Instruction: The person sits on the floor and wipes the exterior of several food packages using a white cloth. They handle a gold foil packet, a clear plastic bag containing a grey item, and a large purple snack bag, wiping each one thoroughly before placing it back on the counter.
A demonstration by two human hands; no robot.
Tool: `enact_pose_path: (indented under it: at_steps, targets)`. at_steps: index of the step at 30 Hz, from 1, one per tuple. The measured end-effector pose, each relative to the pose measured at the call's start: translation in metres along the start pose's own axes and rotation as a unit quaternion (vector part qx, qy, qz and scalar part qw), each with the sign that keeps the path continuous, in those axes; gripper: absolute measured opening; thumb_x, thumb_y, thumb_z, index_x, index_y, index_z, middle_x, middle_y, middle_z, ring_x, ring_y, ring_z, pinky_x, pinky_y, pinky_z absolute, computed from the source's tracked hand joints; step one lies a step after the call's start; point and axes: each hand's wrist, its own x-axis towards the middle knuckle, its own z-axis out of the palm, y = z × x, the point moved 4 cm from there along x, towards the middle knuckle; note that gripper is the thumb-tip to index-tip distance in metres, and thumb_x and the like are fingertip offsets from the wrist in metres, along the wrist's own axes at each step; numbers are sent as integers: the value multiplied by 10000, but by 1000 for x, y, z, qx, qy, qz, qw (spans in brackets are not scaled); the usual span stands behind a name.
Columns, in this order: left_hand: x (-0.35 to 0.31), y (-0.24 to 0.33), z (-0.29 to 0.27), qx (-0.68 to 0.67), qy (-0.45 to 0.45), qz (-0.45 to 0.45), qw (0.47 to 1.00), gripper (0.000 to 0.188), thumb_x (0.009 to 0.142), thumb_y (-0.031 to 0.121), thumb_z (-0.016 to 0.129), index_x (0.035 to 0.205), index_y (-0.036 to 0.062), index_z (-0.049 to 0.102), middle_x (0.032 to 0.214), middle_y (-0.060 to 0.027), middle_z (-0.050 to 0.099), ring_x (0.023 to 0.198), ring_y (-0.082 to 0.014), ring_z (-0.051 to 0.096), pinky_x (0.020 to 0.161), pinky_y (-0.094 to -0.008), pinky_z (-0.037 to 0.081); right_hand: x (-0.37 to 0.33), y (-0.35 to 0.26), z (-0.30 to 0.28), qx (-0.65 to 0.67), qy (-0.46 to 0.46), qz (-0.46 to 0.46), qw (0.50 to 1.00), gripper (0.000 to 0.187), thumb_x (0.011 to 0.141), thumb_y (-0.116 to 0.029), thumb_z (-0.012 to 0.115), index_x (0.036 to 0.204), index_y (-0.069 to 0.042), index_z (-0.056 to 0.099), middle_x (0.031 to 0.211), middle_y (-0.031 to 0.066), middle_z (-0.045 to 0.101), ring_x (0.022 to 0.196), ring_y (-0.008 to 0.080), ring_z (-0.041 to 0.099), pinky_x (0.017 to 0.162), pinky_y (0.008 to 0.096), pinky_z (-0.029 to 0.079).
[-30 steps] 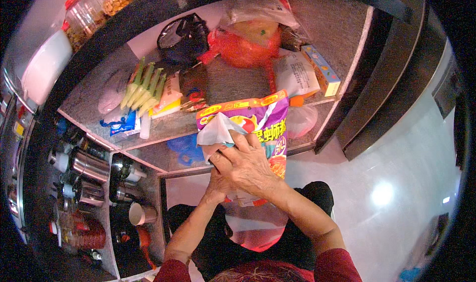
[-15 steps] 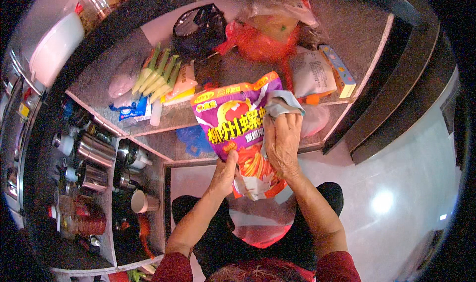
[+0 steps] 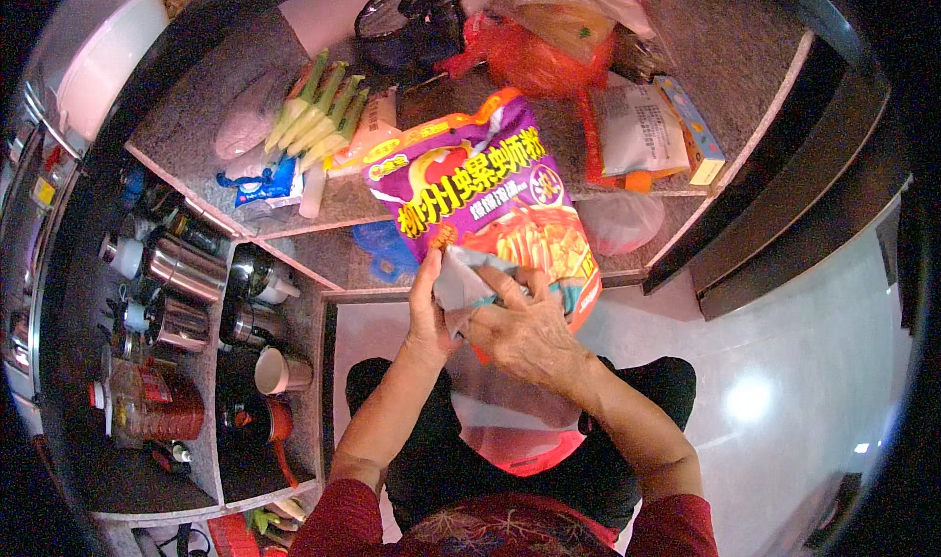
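Observation:
A purple and orange packet of noodles [image 3: 510, 214] is held up in front of the shelf, its printed face turned to me. My left hand [image 3: 426, 307] grips its lower left edge, thumb on the near side and fingers hidden behind. A grey cloth [image 3: 467, 281] lies bunched over the packet's lower left part. My right hand [image 3: 529, 332] presses this cloth against the packet with bent fingers. Part of the packet's bottom is covered by the cloth and my right hand.
On the shelf [image 3: 431, 199] lie long green-and-cream packets [image 3: 319, 116], a black bag [image 3: 410, 28], a red plastic bag [image 3: 549, 57], a whitish packet [image 3: 642, 131] and a narrow box [image 3: 691, 136]. Lower left compartments hold steel containers [image 3: 181, 263], a jug [image 3: 157, 400] and a cup [image 3: 282, 371].
My right hand and the cloth have moved from the packet's upper right edge down to its lower left part. The packet has tilted a little, and more of its front shows.

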Motion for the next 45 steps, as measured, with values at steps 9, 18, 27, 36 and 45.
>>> enact_pose_path:
  at_steps: [9, 18, 27, 36, 45]
  targets:
    - [16, 9, -6, -58, -7, -4, 998, 298, 857, 335, 570, 1059, 118, 542, 889, 13, 625, 521, 9, 497, 413, -141, 406, -33, 33, 4, -101, 163, 112, 975, 334, 653, -198, 611, 968, -89, 585, 995, 130, 505, 971, 326, 469, 805, 512, 356]
    - [20, -13, -24, -87, -26, -81, 993, 282, 829, 373, 605, 989, 143, 570, 751, 21, 618, 559, -78, 547, 542, -241, 469, -62, 91, -28, -15, 88, 267, 960, 228, 840, -184, 561, 985, -8, 564, 753, 120, 586, 700, 182, 559, 610, 340, 432]
    - [22, -10, -55, -118, -20, -106, 987, 421, 847, 334, 578, 1176, 87, 488, 1165, -86, 566, 1035, -203, 568, 905, -361, 449, -94, 67, 11, 664, 28, 483, 570, 448, 716, -19, 686, 1118, 13, 491, 905, 123, 616, 709, 238, 633, 538, 383, 566]
    - [6, 20, -23, -33, -6, -28, 999, 441, 847, 420, 543, 1121, 75, 520, 1055, -79, 614, 892, -203, 614, 823, -339, 485, -84, 52, 28, 735, 132, 488, 452, 369, 751, -38, 653, 1098, -38, 526, 924, 83, 632, 793, 205, 624, 603, 366, 551]
    - [20, 37, -15, -233, -185, 40, 954, 526, 851, 471, 479, 1229, 104, 475, 1134, -38, 581, 1030, -199, 550, 876, -464, 445, -27, 77, 6, 710, 301, 434, 466, 257, 733, -6, 624, 986, -30, 583, 845, 36, 635, 702, 128, 610, 616, 276, 503]
